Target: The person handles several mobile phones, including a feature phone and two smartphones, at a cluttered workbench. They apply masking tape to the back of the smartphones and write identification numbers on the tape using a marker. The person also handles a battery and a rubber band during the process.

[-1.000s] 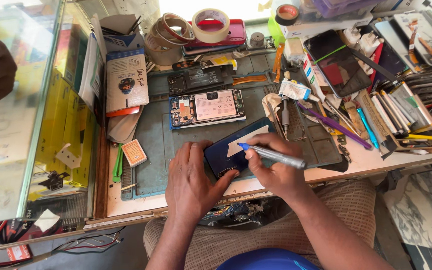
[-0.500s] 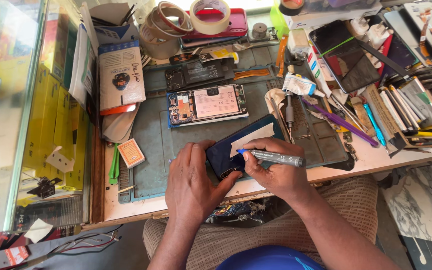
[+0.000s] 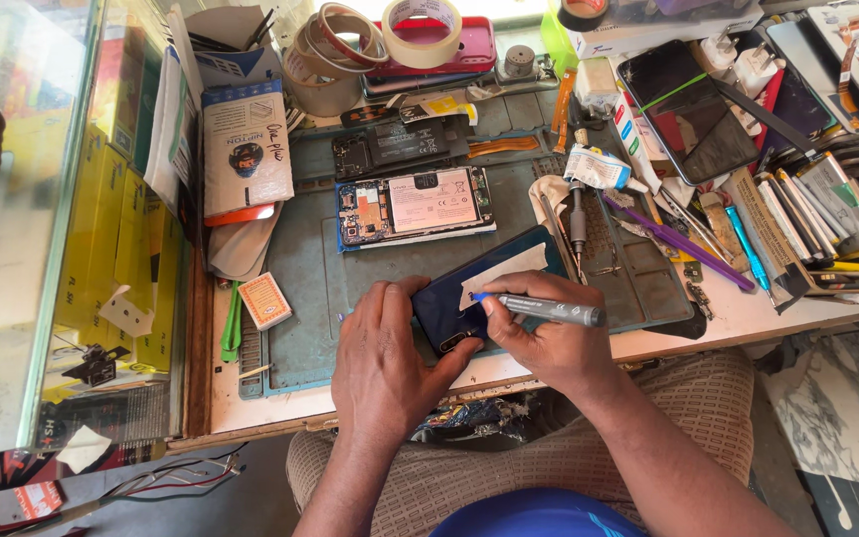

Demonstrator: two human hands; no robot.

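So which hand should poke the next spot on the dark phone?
The right hand, probably: it already holds the grey tool with its tip on the dark phone. The left hand is steadying the phone.

Layout of the repair table, seen from above

A grey rubber work mat (image 3: 320,288) lies on the table (image 3: 748,318). At its near edge the dark blue phone back cover (image 3: 469,298) rests between the left hand (image 3: 385,363) and the right hand (image 3: 549,338), which holds a slim grey metal screwdriver (image 3: 549,310) over it. Behind the cover lies an opened phone with its battery showing (image 3: 415,206). Rolls of tape (image 3: 425,18) sit at the far edge, a glass case (image 3: 22,219) stands left, and loose tools (image 3: 688,244) lie right.
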